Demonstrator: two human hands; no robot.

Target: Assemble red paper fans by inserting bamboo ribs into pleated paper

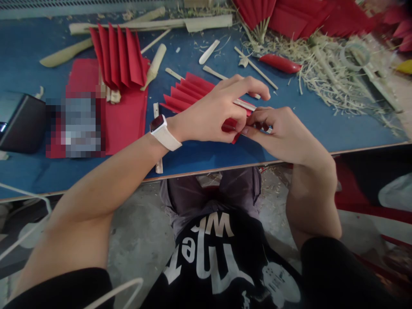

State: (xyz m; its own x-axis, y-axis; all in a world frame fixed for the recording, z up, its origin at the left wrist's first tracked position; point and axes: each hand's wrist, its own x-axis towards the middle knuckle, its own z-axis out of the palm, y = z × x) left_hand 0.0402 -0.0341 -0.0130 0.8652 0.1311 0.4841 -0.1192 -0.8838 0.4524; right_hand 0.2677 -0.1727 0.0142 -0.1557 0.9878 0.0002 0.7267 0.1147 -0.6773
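A red pleated paper fan (189,92) with pale bamboo strips lies under my hands above the blue table. My left hand (215,109), a white-banded watch on its wrist, reaches across the fan. Its thumb and lower fingers close on the narrow end, while one finger stretches forward over it. My right hand (283,131) pinches the bamboo ends at that same narrow end, its fingertips almost touching my left thumb. The palms hide much of the fan's middle and just what the fingertips press on.
Another pleated red fan (119,58) stands on red sheets (127,116) at left, near a black box-like object (24,122). Bamboo shavings (328,77), a red-handled tool (280,63) and stacked red paper (299,19) lie at right. Long bamboo pieces (209,22) lie at the back.
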